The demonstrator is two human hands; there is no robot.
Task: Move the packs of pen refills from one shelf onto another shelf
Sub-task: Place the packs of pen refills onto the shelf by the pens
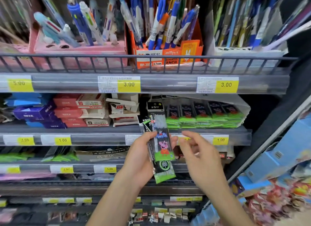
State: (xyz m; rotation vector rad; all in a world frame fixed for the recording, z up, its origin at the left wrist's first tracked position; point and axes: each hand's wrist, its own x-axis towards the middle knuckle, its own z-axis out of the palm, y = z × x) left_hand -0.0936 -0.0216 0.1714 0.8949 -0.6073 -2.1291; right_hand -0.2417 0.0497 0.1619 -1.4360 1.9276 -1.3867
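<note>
We see the left hand (139, 160) gripping a small bundle of refill packs (160, 141), fingers curled behind them and thumb pressed on the front edge. The front pack shows a cartoon pig above a green band; at least 1 more pack sticks out below it, and dark header cards fan out behind its top. The bundle stands nearly upright in front of the second shelf's (101, 129) price rail, held clear of the shelf itself.

The right hand (196, 151) hovers just beside the bundle, fingers loosely bent and spread, holding nothing; we cannot tell whether a fingertip brushes the wrapper.

On the second shelf, behind and right of the bundle, a clear tray (244, 107) holds a row of matching packs (203, 116) with green bottoms. Left of them sit red-and-white boxes (80, 111) and blue boxes (33, 113). The shelf above carries an orange pencil box (168, 57) full of pens and a pink holder (79, 52). Yellow price tags (128, 84) reading 3.00 line its rail.
</note>
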